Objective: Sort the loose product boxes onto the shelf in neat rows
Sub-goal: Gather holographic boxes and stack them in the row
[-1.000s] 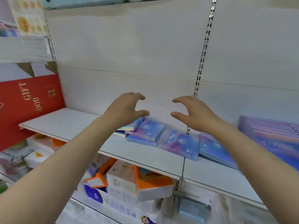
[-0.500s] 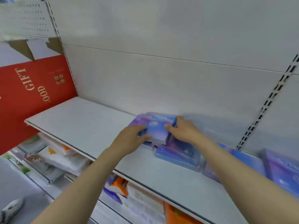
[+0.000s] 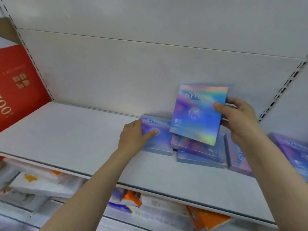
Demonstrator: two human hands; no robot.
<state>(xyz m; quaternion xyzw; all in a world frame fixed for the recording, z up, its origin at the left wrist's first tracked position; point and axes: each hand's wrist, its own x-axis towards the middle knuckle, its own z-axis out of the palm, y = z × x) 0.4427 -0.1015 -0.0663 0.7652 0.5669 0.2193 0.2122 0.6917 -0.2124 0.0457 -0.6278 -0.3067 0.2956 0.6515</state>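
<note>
We have our right hand (image 3: 240, 119) pinching a raised box (image 3: 198, 114) by its right edge, thumb on the front face and fingers behind, so the box tilts up off the pile with its printed face toward us. Our left hand (image 3: 135, 137) lies on a flat box (image 3: 155, 139) at the left end of the group, thumb stretched across the cover and pressing it down on the shelf (image 3: 75, 130); we cannot make out the other fingers clearly

Under the raised box, a small stack (image 3: 200, 152) of two boxes sits askew, edges not lined up, and more boxes (image 3: 291, 152) lie to the right at odd angles. The left part of the shelf is bare, beside a red carton (image 3: 18, 84)

What could go wrong, as we judge it: the raised box is held by one edge only, so the glossy card may slip or swing and knock the stack forward toward the shelf lip, and a box could drop onto the goods below. If we set it down without squaring the stack first, the row will likely stay crooked
</note>
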